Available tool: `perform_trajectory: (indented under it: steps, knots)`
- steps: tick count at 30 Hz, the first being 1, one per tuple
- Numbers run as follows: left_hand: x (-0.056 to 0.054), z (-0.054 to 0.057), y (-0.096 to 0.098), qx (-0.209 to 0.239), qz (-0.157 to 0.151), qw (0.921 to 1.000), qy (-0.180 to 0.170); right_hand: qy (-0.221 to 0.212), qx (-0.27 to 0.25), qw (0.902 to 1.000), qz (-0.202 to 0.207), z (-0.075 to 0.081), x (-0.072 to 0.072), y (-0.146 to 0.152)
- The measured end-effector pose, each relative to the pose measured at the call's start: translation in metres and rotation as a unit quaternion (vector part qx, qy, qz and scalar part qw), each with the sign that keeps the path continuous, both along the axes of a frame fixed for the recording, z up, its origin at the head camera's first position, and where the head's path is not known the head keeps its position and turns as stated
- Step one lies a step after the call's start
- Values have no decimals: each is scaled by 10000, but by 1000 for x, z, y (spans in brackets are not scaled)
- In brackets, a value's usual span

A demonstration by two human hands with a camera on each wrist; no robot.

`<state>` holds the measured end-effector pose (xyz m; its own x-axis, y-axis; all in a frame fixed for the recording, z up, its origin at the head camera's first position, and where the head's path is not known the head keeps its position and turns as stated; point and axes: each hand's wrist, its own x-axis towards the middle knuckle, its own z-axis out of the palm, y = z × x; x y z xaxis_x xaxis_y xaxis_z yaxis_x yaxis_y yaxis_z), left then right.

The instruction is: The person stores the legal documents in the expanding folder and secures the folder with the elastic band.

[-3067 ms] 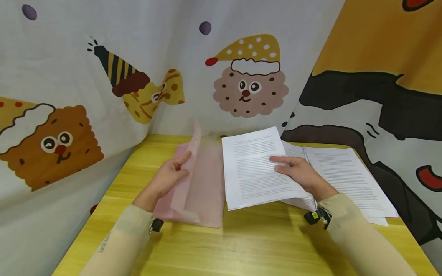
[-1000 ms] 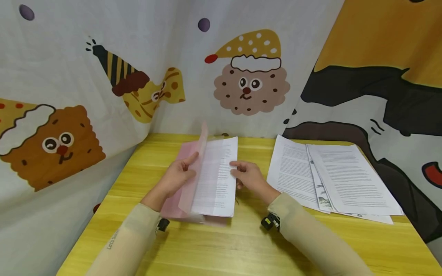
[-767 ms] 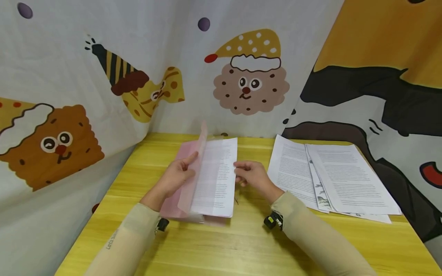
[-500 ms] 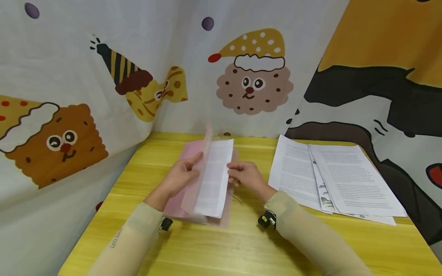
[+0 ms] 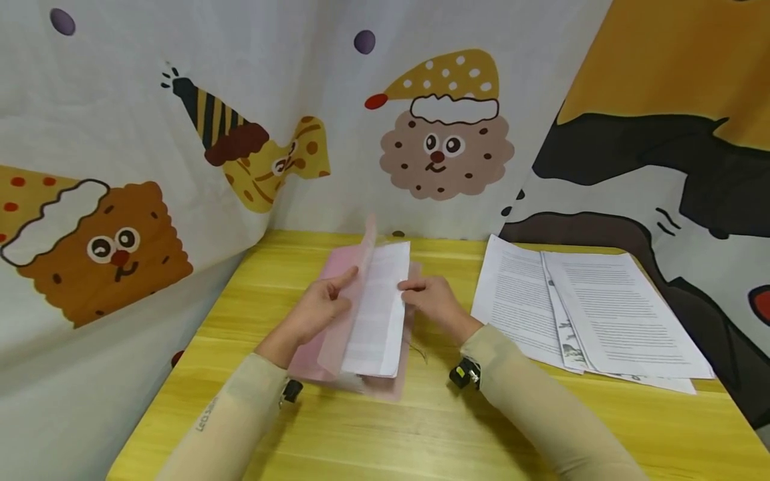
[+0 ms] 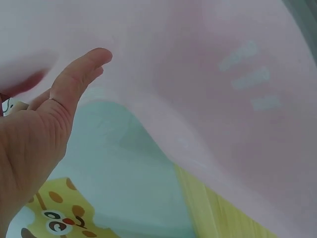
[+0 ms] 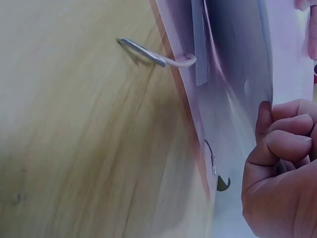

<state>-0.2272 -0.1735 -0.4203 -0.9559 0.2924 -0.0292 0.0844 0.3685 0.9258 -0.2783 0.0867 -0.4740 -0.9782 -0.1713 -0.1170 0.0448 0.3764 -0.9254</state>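
A pink translucent folder lies at the middle of the table, its cover raised like a leaf. My left hand holds that cover between thumb and fingers; the left wrist view has the hand against the pink sheet. White printed sheets lean inside the folder, their left part behind the cover. My right hand pinches their right edge; from the right wrist view, its fingers are curled at the paper's edge. A thin cord with a metal end sticks out from the folder's edge.
More printed sheets lie overlapping at the right of the yellow wooden table, one showing a small picture. A cartoon-printed curtain hangs along the back and left of the table.
The right hand has brought the sheets from above the right-hand papers leftward into the folder. Lately they have shifted slightly left, baring the folder's pink right edge. The left hand keeps the cover raised.
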Motion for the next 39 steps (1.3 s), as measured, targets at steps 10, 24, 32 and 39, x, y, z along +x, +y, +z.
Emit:
perform_trajectory:
  steps: [10,24,32,39]
  knots:
    - [0,0,5,-64,-174,9998,34,26,113,9993,344,-5,0,-13]
    - [1,3,5,-227,-152,9993,247,528,874,9928,625,-4,14,-14]
    - [3,13,8,-345,-142,9986,378,211,726,9931,895,5,13,-6]
    - [9,11,17,-829,-171,9958,349,203,938,9904,996,6,15,-19]
